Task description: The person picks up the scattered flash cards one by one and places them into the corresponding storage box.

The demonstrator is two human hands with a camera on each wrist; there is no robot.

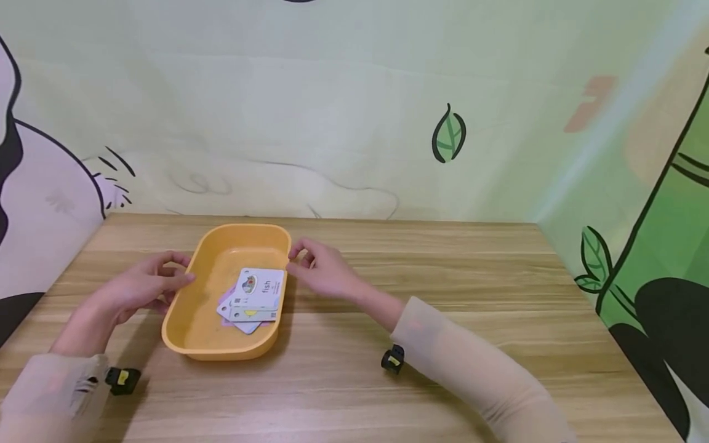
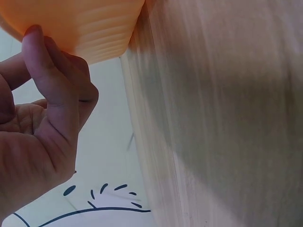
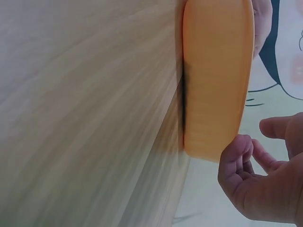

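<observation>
A yellow-orange plastic tray (image 1: 199,344) stands on the wooden table, left of the middle. In it lies a loose fanned pile of flash cards (image 1: 252,330); the top one, a fish card (image 1: 260,289), carries a picture and the word "fish". My left hand (image 1: 141,280) holds the tray's left rim, thumb at the top edge and fingertips (image 2: 34,35) against the outer wall. At the right rim, my right hand (image 1: 324,267) has its curled fingers (image 3: 236,153) against the edge, with the thumb raised slightly off the rim in the right wrist view.
The wooden table (image 1: 443,344) reaches back to a wall sheet (image 1: 343,135) printed with cartoon leaves and animals. Small black devices (image 1: 123,380) sit at both sleeve cuffs. More printed sheet (image 1: 653,215) borders the table on the right.
</observation>
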